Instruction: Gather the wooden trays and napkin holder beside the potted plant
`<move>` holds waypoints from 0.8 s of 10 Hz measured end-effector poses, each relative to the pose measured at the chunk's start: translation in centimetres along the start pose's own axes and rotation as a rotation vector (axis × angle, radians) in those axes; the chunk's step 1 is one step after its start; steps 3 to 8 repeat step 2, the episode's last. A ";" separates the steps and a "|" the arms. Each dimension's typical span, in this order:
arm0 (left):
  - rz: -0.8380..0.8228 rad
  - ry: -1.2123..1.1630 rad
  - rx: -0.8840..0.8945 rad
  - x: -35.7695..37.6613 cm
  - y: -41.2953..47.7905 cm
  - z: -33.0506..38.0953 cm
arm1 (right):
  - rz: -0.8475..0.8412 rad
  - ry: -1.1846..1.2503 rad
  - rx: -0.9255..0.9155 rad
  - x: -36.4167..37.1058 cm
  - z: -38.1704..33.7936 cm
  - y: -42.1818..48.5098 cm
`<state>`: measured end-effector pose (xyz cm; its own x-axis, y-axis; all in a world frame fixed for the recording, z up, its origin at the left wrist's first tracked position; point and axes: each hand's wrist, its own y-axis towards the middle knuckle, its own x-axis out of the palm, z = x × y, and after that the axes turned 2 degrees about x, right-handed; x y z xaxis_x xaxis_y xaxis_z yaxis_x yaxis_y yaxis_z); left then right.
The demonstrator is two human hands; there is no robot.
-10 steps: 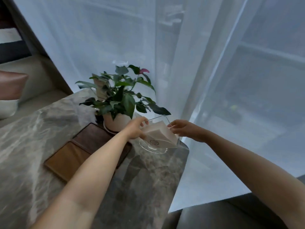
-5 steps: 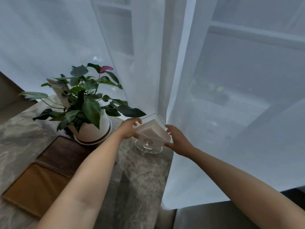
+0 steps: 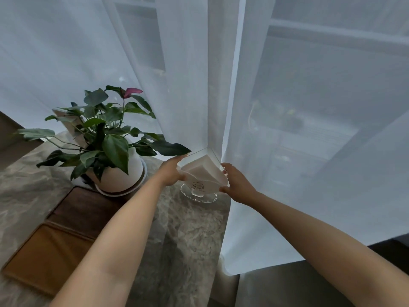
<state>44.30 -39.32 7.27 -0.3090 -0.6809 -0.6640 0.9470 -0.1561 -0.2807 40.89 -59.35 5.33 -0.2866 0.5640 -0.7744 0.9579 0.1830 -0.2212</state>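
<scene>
A clear napkin holder (image 3: 200, 173) with white napkins stands on its round glass foot near the marble table's far right corner. My left hand (image 3: 171, 172) grips its left side and my right hand (image 3: 236, 185) grips its right side. Just left of it stands the potted plant (image 3: 115, 151), green-leaved with one pink flower, in a white pot. In front of the pot lie two wooden trays side by side: a dark brown tray (image 3: 86, 211) touching the pot's saucer and a lighter brown tray (image 3: 46, 255) nearer me. My left forearm crosses over both trays' right ends.
The marble table (image 3: 183, 235) ends just right of the holder, where a sheer white curtain (image 3: 221, 85) hangs against the edge. A dark floor or bench (image 3: 287, 286) lies below on the right. A beige seat (image 3: 8, 138) shows at far left.
My view has turned right and closer. My right hand has closed in on the holder's right side, so both hands now grip it. The holder stays on the table near the corner.
</scene>
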 end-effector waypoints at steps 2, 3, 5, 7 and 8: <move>0.152 0.137 0.013 -1.0 -2.8 -0.6 | 0.069 -0.049 -0.039 0.3 -1.6 -1.7; 0.152 0.137 0.013 -1.0 -2.8 -0.6 | 0.069 -0.049 -0.039 0.3 -1.6 -1.7; 0.152 0.137 0.013 -1.0 -2.8 -0.6 | 0.069 -0.049 -0.039 0.3 -1.6 -1.7; 0.152 0.137 0.013 -1.0 -2.8 -0.6 | 0.069 -0.049 -0.039 0.3 -1.6 -1.7; 0.152 0.137 0.013 -1.0 -2.8 -0.6 | 0.069 -0.049 -0.039 0.3 -1.6 -1.7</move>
